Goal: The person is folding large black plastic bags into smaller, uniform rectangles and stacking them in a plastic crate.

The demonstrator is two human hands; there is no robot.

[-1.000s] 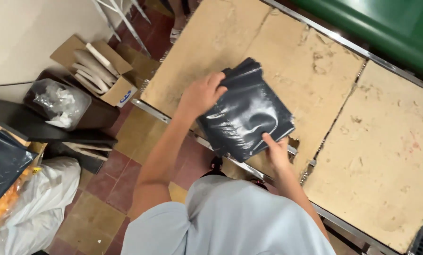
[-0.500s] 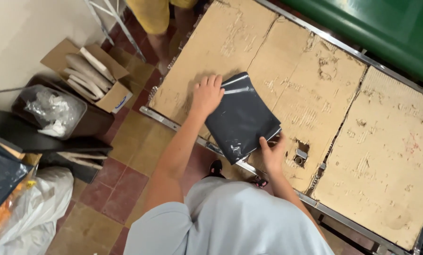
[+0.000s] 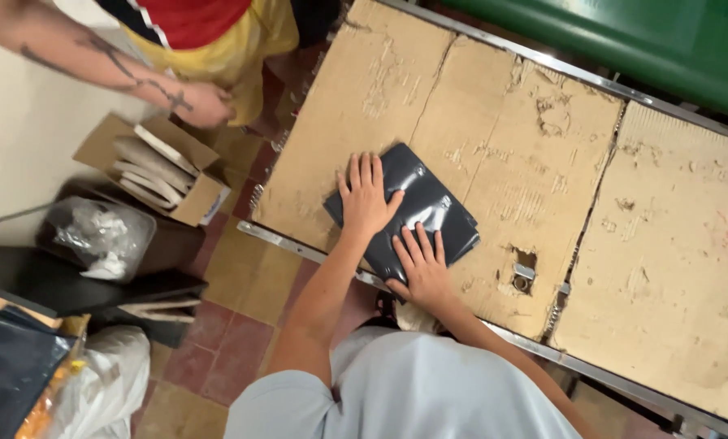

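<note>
Both my palms have come down flat on the dark plastic mailer bag (image 3: 417, 210), which a moment ago I gripped by its edges.

My left hand (image 3: 366, 195) presses its left end, my right hand (image 3: 422, 264) its near edge, fingers spread, gripping nothing; the bag lies folded on the cardboard-covered table (image 3: 502, 138), flattening seemingly underway; a co-worker's hand (image 3: 205, 106) hovers over a cardboard box (image 3: 157, 167), far left.

The counter (image 3: 705, 423) has a metal rim and is covered with worn brown cardboard sheets (image 3: 494, 122). A flat dark plastic bag (image 3: 429, 207) lies on the cardboard, near the counter's front edge.
</note>
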